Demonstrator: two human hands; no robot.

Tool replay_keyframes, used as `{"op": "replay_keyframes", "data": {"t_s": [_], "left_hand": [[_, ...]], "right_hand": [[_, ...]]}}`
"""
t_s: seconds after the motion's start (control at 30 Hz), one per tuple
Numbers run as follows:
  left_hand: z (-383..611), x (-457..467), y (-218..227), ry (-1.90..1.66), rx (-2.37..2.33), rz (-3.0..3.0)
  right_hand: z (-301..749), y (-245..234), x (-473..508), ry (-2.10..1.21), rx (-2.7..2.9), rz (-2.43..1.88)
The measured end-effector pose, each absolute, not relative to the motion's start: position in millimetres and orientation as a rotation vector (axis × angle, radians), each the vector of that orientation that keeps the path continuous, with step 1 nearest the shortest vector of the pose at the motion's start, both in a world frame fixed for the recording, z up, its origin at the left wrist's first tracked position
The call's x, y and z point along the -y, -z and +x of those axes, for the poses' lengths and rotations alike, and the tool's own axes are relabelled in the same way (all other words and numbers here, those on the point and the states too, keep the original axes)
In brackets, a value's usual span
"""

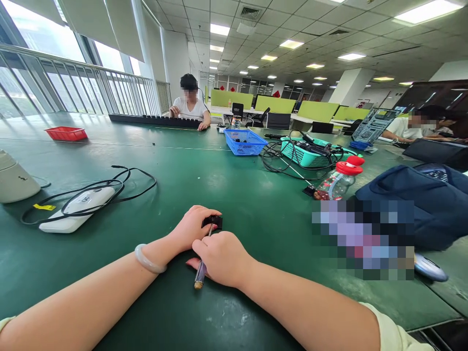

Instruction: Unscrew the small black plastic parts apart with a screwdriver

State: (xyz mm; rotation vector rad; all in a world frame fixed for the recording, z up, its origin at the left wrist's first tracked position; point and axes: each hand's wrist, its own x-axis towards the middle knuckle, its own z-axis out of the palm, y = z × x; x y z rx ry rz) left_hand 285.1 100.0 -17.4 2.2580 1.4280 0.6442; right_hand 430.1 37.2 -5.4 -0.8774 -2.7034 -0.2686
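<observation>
My left hand (193, 228), with a pale bangle (149, 259) on its wrist, is closed around a small black part (218, 222) at the table's front middle. Most of that part is hidden behind the fingers, so its exact kind cannot be told. Just in front of it, my right hand (228, 258) grips a screwdriver (200, 277) by its clear handle, whose tan end points toward me. The thin shaft runs up to the black part and appears to meet it. The screwdriver's tip is not visible.
Left lies a white power bank-like device (78, 209) with a black cable (142, 170). Farther off are a red basket (66, 134), a blue basket (245, 148) and a green basket (310, 158). A red-lidded bottle (338, 180) and dark bag (413, 200) stand right. A person (190, 105) sits opposite.
</observation>
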Motion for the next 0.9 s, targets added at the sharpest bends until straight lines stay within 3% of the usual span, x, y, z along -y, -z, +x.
{"op": "replay_keyframes", "data": {"t_s": [0.27,0.9], "left_hand": [[285.8,-92.7,5.8,-0.570,-1.370,2.287],[286.6,-89.0,1.0,-0.583,-1.428,2.204]], "right_hand": [[441.4,-1.1,-44.6,0.464,2.369,-0.800],[445.0,0.5,-50.1,0.467,2.224,-0.698]]}}
